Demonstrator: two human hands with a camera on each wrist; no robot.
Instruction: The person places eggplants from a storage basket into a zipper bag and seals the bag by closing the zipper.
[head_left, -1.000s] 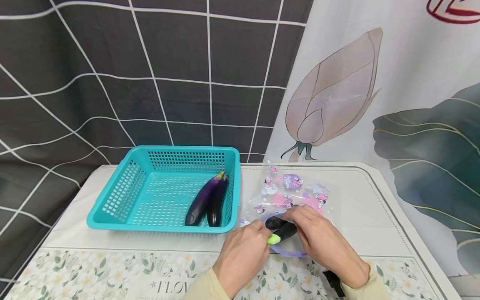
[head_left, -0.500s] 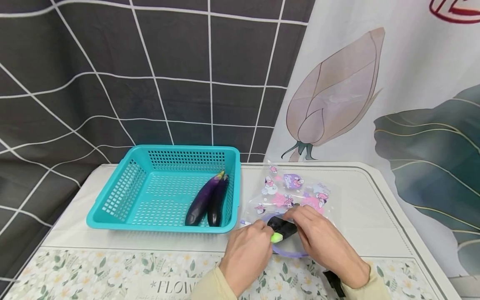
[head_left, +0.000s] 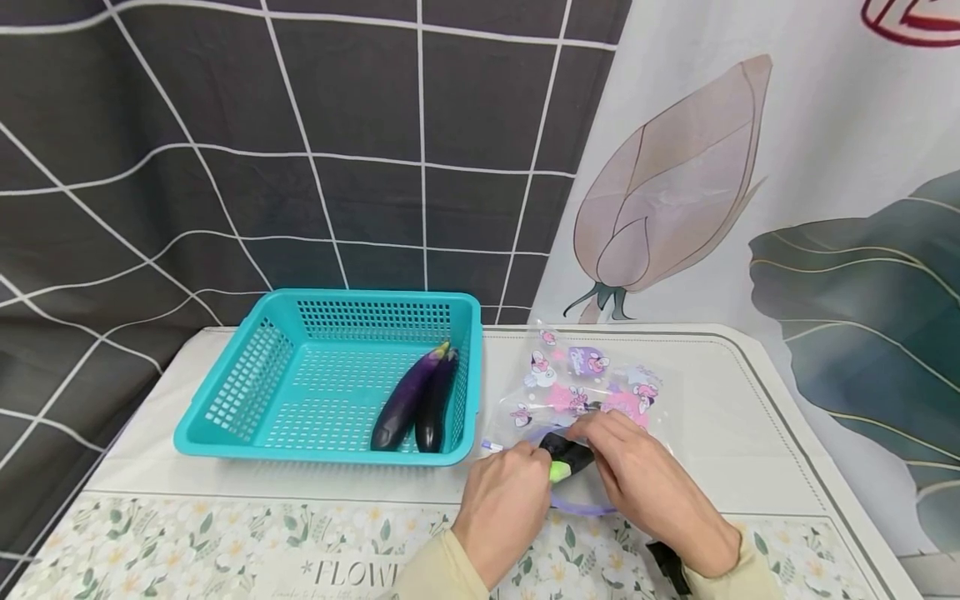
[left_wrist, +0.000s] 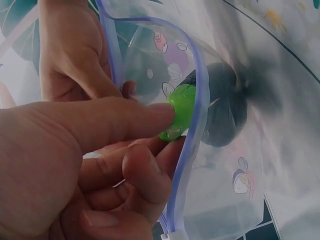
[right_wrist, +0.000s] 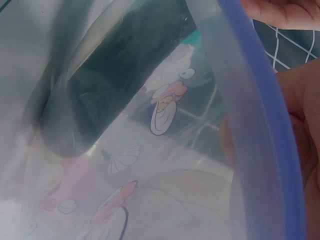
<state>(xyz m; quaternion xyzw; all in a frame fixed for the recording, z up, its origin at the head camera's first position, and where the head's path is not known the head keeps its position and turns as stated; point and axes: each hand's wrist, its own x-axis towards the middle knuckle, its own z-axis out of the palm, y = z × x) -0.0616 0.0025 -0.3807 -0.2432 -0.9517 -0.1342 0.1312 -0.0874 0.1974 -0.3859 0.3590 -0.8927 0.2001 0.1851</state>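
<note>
Now shifted rightward, left hand [head_left: 504, 504] pinches green tip [head_left: 559, 472]; right hand [head_left: 643, 482] holds the bag [head_left: 551, 393].

On the table [head_left: 742, 400], basket [head_left: 315, 457] left of bag [head_left: 577, 367]; basket holds two eggplants [head_left: 409, 398] (side by side), bag apparently more.

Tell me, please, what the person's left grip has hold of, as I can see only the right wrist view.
Observer: The left grip pinches the bright green end of a dark item, as the left wrist view shows.
Operator: Thank you; would you say whether any produce lies outside the clear bag?
Observer: Yes, two eggplants lie side by side in a teal basket to the left of the bag.
Operator: Could you also tell me which end of the basket they are at, please?
Observer: The right-hand end, nearest the bag, in the head view.
</note>
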